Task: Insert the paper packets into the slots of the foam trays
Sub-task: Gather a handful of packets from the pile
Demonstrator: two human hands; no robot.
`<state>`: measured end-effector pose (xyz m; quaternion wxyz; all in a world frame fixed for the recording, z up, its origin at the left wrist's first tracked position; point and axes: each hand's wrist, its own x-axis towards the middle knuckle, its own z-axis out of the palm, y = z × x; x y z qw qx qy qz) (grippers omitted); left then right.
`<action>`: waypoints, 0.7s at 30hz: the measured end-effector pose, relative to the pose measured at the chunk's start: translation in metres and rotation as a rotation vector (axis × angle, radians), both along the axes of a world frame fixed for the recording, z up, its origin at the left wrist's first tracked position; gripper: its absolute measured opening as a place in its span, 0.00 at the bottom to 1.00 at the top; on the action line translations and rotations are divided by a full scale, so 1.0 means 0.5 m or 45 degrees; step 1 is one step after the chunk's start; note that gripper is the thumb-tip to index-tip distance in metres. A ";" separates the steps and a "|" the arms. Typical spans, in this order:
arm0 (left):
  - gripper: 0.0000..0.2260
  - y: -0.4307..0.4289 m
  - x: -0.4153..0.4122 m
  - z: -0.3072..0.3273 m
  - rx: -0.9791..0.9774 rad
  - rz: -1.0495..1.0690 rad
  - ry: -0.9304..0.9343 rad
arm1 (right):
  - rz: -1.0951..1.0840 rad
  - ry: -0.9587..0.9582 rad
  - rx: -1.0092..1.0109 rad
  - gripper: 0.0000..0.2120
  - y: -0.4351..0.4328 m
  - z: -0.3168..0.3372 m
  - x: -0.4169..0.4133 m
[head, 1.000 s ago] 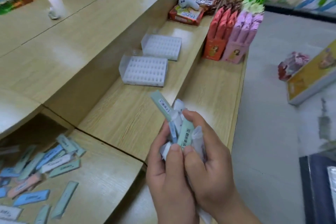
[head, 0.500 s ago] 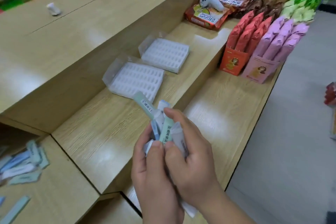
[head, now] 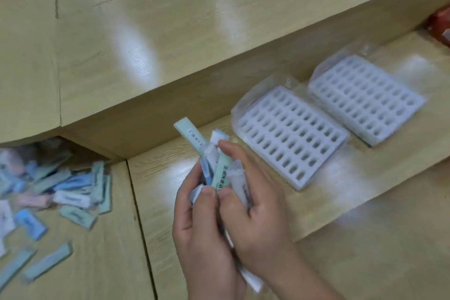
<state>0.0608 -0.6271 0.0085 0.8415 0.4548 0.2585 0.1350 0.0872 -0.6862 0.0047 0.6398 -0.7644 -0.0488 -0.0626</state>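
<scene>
Light wood-grain desk (head: 341, 214), stepped; glossy upper tier (head: 170, 19) behind, glare patches on both. Left hand (head: 202, 226) and right hand (head: 258, 214) together over lower level, both curled round bundle of packets (head: 220, 175), one green packet sticking up. Near tray (head: 289, 136) and far tray (head: 365, 100), white foam, side by side right of hands, slots empty. Loose packets (head: 60, 190) heaped at left.

Near foam tray (head: 289, 139), far foam tray (head: 365, 100): two total. Held packets (head: 220, 175): at least four. Loose packets (head: 60, 192), left: blurred pile, uncountable.
</scene>
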 end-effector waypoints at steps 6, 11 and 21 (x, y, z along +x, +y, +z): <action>0.18 0.007 0.076 -0.038 0.042 0.139 0.055 | 0.215 0.081 -0.059 0.24 0.011 -0.032 0.087; 0.17 -0.025 0.119 -0.065 0.129 0.215 0.069 | 0.308 0.011 -0.112 0.24 -0.020 -0.065 0.145; 0.16 -0.157 0.184 -0.081 0.544 0.227 0.142 | 0.367 -0.036 -0.187 0.25 -0.165 -0.108 0.211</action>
